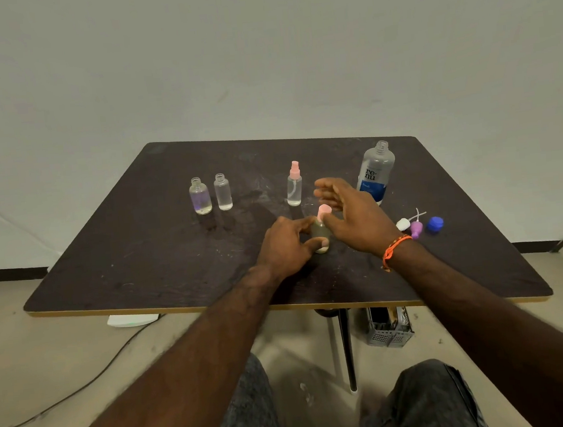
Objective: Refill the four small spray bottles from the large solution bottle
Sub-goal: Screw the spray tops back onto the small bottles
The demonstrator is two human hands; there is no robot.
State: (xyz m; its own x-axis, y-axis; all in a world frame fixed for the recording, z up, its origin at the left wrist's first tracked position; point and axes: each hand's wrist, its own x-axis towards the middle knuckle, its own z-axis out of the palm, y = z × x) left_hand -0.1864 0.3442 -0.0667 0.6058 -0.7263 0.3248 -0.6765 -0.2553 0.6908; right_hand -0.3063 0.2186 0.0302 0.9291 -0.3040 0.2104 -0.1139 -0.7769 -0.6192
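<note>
A person sits at a dark surface [140, 261], both forearms reaching forward. The left hand [285, 245] wraps a small spray bottle [320, 233] near the middle of the surface, fingers [315, 243] pressed around its body, apparently to steady it upright. The right hand [352, 211] hovers just beside the bottle's pink spray top [324, 211], fingers spread and loose, gripping nothing; whether it touches the top is unclear.

Behind stands another small bottle with a pink sprayer [294, 184] fitted, probably finished. To the left, two uncapped small bottles [211, 194] stand side by side, mouths open, likely left so for pouring.

The large solution bottle [374, 173] stands uncapped at the right rear. Near it lie loose pieces: a white spray top [403, 224], a purple spray top [416, 226] and a blue cap [435, 224], set aside together within reach.
</note>
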